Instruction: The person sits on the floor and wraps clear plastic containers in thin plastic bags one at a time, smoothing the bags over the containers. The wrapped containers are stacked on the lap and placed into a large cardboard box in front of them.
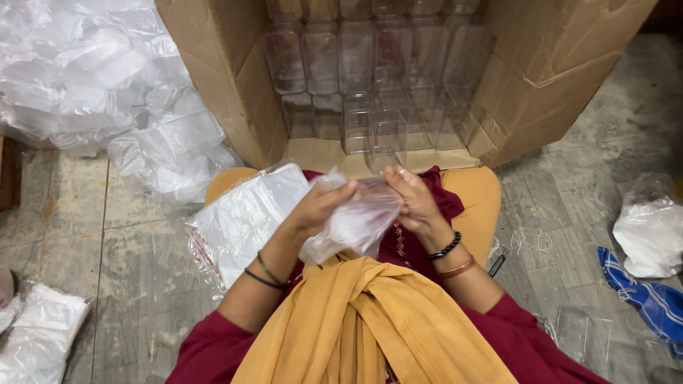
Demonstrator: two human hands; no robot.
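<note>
Both hands raised over the lap, left hand (pixel 316 208) and right hand (pixel 413 199) fingers pinched, wrists bent inward

Cardboard box (pixel 235 78) at top centre holds clear containers (pixel 356 64); plastic bag pile (pixel 107 85) upper left; bag stack (pixel 245 217) on lap, centre-left.

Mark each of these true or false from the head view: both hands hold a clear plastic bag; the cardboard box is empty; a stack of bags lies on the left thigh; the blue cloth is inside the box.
1. Both the left hand and the right hand hold a clear plastic bag. True.
2. The cardboard box is empty. False: it holds rows of clear plastic containers.
3. A stack of plastic bags lies on the left thigh. True.
4. The blue cloth is inside the box. False: it lies on the floor at the right.
</note>
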